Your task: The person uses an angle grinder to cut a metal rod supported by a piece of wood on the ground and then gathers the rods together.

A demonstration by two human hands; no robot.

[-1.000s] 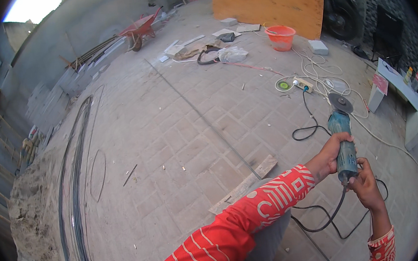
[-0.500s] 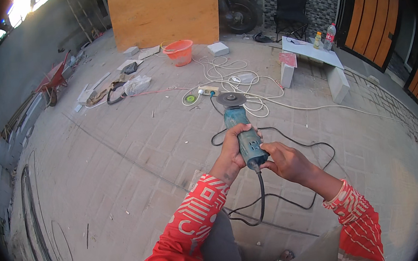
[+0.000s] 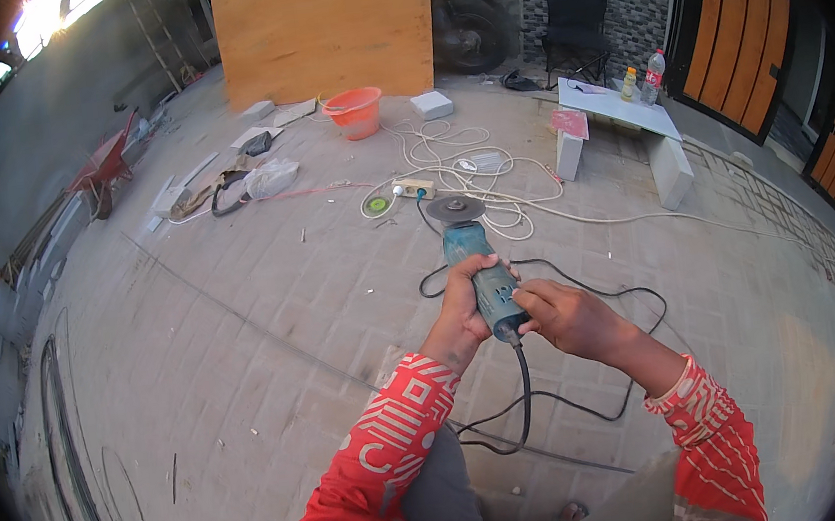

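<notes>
A teal angle grinder [image 3: 497, 291] is held out in front of me, its grey cutting disc [image 3: 457, 209] at the far end. My left hand [image 3: 463, 301] wraps round the grinder's body from the left, thumb across the top. My right hand [image 3: 566, 317] is closed at the rear of the body on the right, fingertips pressed against its side near the vents. From the back end a black power cord [image 3: 526, 391] drops and loops over the paving. Beneath my forearms a long thin metal rod [image 3: 274, 332] lies slantwise on the ground.
Ahead are a power strip [image 3: 414, 189] with plugs, a tangled white extension cord [image 3: 523, 212], and an orange bucket [image 3: 355, 114]. At right, a white board on blocks [image 3: 624, 112] carries bottles. A red wheelbarrow [image 3: 103, 168] stands left; dark bent rods [image 3: 65, 445] lie nearer.
The grinder and both hands have shifted slightly left. My right fingertips sit a little higher on its side. The view has tilted slightly, with the background lower.
</notes>
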